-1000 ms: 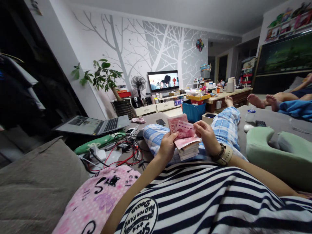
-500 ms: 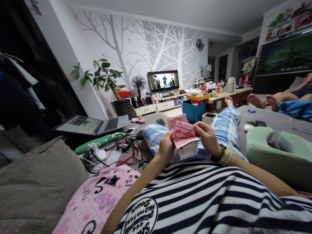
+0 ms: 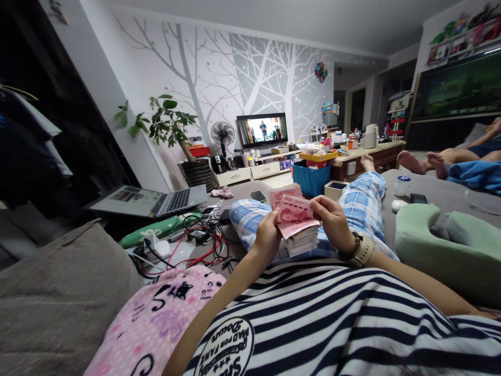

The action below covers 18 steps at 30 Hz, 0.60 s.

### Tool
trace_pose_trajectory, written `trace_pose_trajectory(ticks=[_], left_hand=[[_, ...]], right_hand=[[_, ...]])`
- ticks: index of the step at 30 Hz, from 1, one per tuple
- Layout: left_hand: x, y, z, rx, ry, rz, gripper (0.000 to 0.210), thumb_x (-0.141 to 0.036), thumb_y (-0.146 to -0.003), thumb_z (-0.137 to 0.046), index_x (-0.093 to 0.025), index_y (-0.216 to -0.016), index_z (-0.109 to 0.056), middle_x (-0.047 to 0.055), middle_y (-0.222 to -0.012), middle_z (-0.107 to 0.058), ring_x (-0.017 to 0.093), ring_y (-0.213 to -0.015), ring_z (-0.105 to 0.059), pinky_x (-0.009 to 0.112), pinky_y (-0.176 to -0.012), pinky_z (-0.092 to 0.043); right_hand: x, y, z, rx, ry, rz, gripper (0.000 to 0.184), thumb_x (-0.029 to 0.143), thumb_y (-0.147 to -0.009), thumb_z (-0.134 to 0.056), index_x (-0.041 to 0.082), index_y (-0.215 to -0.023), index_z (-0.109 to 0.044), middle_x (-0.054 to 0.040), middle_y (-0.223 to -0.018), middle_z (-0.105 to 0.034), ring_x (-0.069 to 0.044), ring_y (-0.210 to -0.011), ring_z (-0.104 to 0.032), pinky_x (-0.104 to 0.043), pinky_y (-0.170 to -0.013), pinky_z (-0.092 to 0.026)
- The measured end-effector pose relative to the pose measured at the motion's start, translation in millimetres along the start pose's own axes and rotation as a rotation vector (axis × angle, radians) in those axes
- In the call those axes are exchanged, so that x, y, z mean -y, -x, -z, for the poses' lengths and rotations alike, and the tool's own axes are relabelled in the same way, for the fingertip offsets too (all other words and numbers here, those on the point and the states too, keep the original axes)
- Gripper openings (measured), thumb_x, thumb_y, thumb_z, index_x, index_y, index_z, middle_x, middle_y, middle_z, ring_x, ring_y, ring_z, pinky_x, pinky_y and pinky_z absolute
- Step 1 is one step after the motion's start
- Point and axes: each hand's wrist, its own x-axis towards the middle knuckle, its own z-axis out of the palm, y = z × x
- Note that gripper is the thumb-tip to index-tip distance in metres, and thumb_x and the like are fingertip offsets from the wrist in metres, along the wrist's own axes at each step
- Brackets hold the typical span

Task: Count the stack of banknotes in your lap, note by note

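Red 100 banknotes (image 3: 294, 210) are held up over my lap between both hands. My left hand (image 3: 268, 233) is closed round their left edge, thumb on the face of the front notes. With thumb and fingers, my right hand (image 3: 331, 220) pinches the upper right corner of the front note. Behind it, more red notes (image 3: 282, 193) stick up at an angle. Right below the hands sits a thick stack of banknotes (image 3: 301, 243), its pale edges facing me. A watch with a light strap (image 3: 365, 250) is on my right wrist.
At left lie an open laptop (image 3: 156, 202), tangled cables (image 3: 207, 237) and a pink cloth (image 3: 164, 324). A phone (image 3: 258, 196) is beyond my knee. To the right are a green neck pillow (image 3: 442, 250), a mouse (image 3: 399, 206) and another person's feet (image 3: 420, 162).
The red notes sticking up behind the front one have fanned slightly apart. Both hands stay almost in place. The picture on the television is different.
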Motion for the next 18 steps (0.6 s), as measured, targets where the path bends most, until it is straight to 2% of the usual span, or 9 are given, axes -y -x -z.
trace_pose_trajectory(ticks=[6, 11, 18], left_hand=[[-2.7, 2.6, -3.1, 0.006, -0.011, -0.022, 0.017, -0.034, -0.067, -0.073, -0.018, -0.074, -0.070, 0.005, -0.071, -0.073, 0.030, -0.092, -0.072, 0.040, -0.082, -0.057], [-5.7, 6.7, -4.2, -0.002, -0.091, -0.086, 0.017, -0.035, -0.071, -0.071, -0.019, -0.069, -0.068, 0.005, -0.073, -0.074, 0.027, -0.088, -0.071, 0.039, -0.082, -0.056], [-6.5, 7.1, -4.8, 0.026, -0.068, -0.056, 0.019, -0.037, -0.071, -0.073, -0.020, -0.068, -0.067, 0.006, -0.072, -0.074, 0.030, -0.093, -0.072, 0.040, -0.082, -0.057]], right_hand=[[-1.3, 0.0, 0.1, -0.002, -0.015, 0.011, 0.037, 0.052, -0.084, -0.069, 0.021, -0.066, -0.059, 0.0038, -0.055, -0.047, -0.012, -0.052, -0.038, -0.028, -0.052, -0.031], [-1.3, 0.1, 0.0, -0.001, -0.028, 0.003, 0.038, 0.053, -0.084, -0.069, 0.021, -0.065, -0.058, 0.0043, -0.055, -0.045, -0.011, -0.052, -0.036, -0.028, -0.051, -0.030], [-4.0, -1.0, 0.7, 0.032, -0.095, -0.012, 0.037, 0.051, -0.081, -0.072, 0.021, -0.064, -0.059, 0.0043, -0.054, -0.045, -0.011, -0.051, -0.035, -0.027, -0.050, -0.027]])
